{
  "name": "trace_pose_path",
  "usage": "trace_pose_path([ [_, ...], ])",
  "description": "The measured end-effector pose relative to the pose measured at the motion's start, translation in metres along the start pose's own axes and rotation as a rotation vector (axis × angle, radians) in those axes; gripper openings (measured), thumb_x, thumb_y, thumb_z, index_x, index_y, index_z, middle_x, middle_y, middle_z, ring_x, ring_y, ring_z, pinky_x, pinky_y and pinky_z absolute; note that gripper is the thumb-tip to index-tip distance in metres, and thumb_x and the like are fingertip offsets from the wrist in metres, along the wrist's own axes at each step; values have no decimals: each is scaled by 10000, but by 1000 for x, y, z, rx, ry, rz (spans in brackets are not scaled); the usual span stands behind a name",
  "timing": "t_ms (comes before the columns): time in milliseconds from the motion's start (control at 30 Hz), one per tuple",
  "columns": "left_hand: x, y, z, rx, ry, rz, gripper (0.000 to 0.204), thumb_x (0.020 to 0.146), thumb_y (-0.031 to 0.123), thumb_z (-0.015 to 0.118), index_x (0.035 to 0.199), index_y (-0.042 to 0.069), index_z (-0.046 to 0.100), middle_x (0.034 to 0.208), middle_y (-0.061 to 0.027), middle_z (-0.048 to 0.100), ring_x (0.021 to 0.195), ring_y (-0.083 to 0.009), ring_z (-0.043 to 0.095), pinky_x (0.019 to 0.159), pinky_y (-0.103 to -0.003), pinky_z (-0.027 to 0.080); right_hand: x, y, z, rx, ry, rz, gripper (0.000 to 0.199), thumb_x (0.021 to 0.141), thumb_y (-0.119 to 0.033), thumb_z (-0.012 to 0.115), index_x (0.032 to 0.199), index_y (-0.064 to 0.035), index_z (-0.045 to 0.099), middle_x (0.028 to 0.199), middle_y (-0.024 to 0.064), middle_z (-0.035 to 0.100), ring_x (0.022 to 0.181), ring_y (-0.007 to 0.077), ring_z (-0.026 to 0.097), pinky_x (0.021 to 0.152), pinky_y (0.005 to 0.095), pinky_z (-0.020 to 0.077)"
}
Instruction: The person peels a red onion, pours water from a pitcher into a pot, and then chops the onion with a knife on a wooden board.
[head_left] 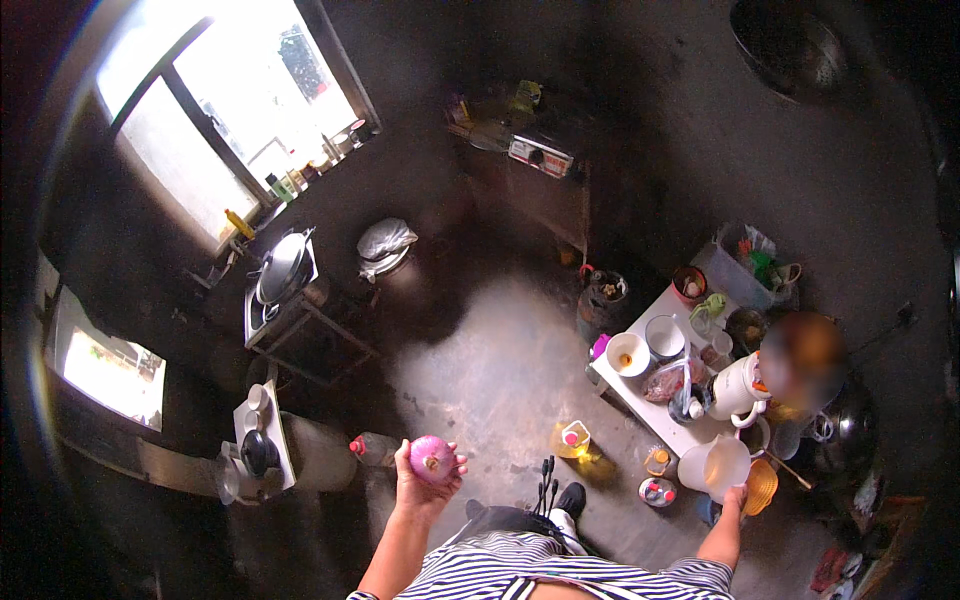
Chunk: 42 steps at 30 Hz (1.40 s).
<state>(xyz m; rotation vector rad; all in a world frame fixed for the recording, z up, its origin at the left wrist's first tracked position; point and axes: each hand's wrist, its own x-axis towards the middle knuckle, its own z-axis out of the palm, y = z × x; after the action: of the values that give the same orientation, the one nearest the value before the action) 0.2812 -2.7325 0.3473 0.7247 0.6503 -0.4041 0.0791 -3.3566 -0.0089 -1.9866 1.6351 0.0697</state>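
My left hand (418, 482) is wrapped round a purple-red onion (432, 458), held up in front of my body with its root end showing. Out to the right, my right hand (736, 497) is closed at the rim of a pale, translucent plastic basin (701, 469); its fingers are partly hidden. Beside that hand lies an orange plastic basket (762, 486). The basin is close to the near end of a white table (640, 395).
The table carries a white bowl (627, 354), a clear bowl (664, 336), bags and a white thermos jug (738, 388). On the floor stand an oil jug (572, 441) and smaller bottles (657, 491). A wok (284, 270) sits on a stand at left.
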Motion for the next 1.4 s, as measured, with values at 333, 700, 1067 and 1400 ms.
trace_pose_path([
  [333,-31,30,-41,-71,96,146,775,789,745,472,1046,29,619,873,-128,654,744,-249,623,601,-305,504,27,22,45,-112,30,-134,419,823,-238,530,1135,28,618,1082,228,655,974,376,634,819,437,509],
  [700,-29,21,-46,-134,32,118,754,826,717,460,1075,21,609,907,-140,650,751,-255,614,631,-320,500,-13,-7,3,-183,12,-383,544,924,-326,462,1368,-14,430,1328,251,511,1242,378,476,1033,420,372],
  [1067,-26,-6,-44,-121,7,94,705,831,671,517,1098,23,595,929,-142,633,786,-254,605,653,-309,499,-152,-168,-61,147,16,-611,235,807,-235,600,940,-87,475,769,177,588,743,390,597,663,466,464],
  [1400,0,-3,-8,-89,-65,25,685,819,653,561,1078,20,604,957,-138,635,804,-260,617,651,-312,520,-195,-230,-63,336,-15,-876,230,813,-186,651,932,-79,486,747,136,578,709,324,623,642,418,484],
])
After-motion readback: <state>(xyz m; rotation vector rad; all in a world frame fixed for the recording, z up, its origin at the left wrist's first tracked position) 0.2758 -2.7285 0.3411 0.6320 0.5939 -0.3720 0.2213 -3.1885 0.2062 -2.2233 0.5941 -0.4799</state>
